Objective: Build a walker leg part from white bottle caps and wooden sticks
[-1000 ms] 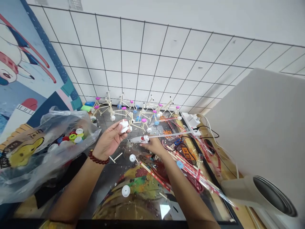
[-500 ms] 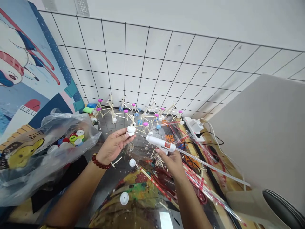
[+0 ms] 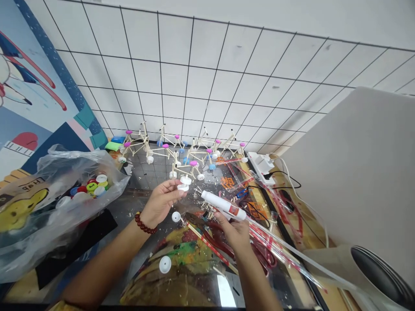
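Between the fingertips of my left hand are white bottle caps, two of them one above the other. My right hand is wrapped round a white glue gun, with a long clear glue stick out of its back. The gun's nozzle points left towards the caps, a short way apart from them. Below my left hand a loose white cap lies on the table, and another white cap is nearer to me. Just beyond the hands stand several small bicycle-like models of thin sticks with cap wheels.
A clear plastic bag with colourful caps lies at left. Red-handled pliers and wood scraps are under the gun. Packaged glue sticks, a white power strip and cords run along the right. A tiled wall closes the back.
My left hand has moved slightly right and down with the caps, which now look tilted apart. The glue gun has dipped a little. The whole view has shifted.
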The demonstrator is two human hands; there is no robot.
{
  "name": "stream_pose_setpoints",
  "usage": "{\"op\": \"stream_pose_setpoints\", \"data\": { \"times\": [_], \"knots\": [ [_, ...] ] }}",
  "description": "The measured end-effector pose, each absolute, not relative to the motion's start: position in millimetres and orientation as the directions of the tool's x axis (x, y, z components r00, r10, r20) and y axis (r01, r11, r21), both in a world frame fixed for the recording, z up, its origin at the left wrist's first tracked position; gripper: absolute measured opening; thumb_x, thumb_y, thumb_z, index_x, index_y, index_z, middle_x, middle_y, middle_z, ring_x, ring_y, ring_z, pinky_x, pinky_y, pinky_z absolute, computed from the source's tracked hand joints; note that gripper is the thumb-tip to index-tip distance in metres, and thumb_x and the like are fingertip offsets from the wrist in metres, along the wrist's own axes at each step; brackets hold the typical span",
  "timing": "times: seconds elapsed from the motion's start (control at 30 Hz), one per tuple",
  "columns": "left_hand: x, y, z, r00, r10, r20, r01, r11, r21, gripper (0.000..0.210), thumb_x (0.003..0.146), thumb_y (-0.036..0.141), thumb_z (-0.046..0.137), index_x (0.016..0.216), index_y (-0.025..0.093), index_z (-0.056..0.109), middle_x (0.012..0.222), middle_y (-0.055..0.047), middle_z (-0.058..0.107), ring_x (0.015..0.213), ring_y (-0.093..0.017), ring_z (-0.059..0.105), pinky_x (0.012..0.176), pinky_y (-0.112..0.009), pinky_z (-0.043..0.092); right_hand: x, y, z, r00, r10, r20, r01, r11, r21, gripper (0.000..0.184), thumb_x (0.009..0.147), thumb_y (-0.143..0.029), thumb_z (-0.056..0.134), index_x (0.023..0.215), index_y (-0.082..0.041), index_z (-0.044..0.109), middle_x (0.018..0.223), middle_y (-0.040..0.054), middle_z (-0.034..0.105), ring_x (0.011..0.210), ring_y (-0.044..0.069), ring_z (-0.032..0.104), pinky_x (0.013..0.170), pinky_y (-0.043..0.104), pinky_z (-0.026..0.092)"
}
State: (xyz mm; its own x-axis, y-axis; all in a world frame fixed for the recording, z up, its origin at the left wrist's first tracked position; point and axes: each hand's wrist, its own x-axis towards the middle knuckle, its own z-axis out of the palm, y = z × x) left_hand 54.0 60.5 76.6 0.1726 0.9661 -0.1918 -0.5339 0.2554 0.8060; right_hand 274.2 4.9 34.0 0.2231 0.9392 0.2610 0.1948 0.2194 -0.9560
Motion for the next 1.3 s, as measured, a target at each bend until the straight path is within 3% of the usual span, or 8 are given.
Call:
{"op": "stream_pose_setpoints", "data": {
  "times": [0.13,0.33,0.43,0.77,1.3],
  "knots": [
    [59,61,70,0.230,0.937,-0.263,-0.598,0.349,0.721,0.033,0.060,0.013,0.086,0.089,0.014,0.070,0.088,-0.004,0.074,0.081,-0.014,0.070,0.081,-0.026,0.055,276,3,34,0.229,0.924,0.307,0.229,0.256,-0.939,0.032,0.078,-0.039,0.072,0.104,-0.019,0.073,0.090,0.0085,0.076,0.083,0.025,0.071,0.079,0.043,0.059],
    [66,59,60,0.098,0.984,-0.150,-0.503,0.179,0.845,0.063,0.056,0.006,0.086,0.113,0.020,0.063,0.104,-0.002,0.069,0.085,-0.012,0.065,0.078,-0.024,0.053,282,-1,23,0.090,0.929,0.358,0.347,0.308,-0.886,0.027,0.087,-0.034,0.066,0.111,-0.022,0.071,0.093,0.0060,0.076,0.088,0.025,0.070,0.085,0.044,0.057],
    [67,59,56,0.055,0.996,-0.070,-0.443,0.087,0.892,0.071,0.055,0.009,0.087,0.119,0.021,0.059,0.102,-0.002,0.068,0.086,-0.013,0.064,0.078,-0.024,0.053,285,-3,20,0.041,0.916,0.399,0.428,0.345,-0.835,0.022,0.089,-0.032,0.064,0.108,-0.024,0.071,0.096,0.0054,0.075,0.091,0.025,0.069,0.088,0.044,0.055],
    [68,54,64,0.004,0.998,0.061,-0.260,-0.058,0.964,0.073,0.058,0.013,0.086,0.123,0.023,0.054,0.104,-0.003,0.065,0.097,-0.016,0.064,0.089,-0.028,0.051,286,-3,26,0.016,0.893,0.449,0.543,0.370,-0.754,0.019,0.091,-0.036,0.060,0.100,-0.022,0.069,0.101,0.0079,0.071,0.097,0.027,0.064,0.086,0.044,0.052],
    [70,52,64,-0.021,0.995,0.093,-0.252,-0.095,0.963,0.071,0.058,0.014,0.086,0.122,0.023,0.056,0.100,-0.001,0.062,0.094,-0.015,0.063,0.086,-0.028,0.052,288,-2,25,0.029,0.889,0.456,0.547,0.368,-0.752,0.016,0.091,-0.034,0.060,0.096,-0.022,0.069,0.092,0.0057,0.073,0.090,0.026,0.065,0.082,0.042,0.052]
  ]
}}
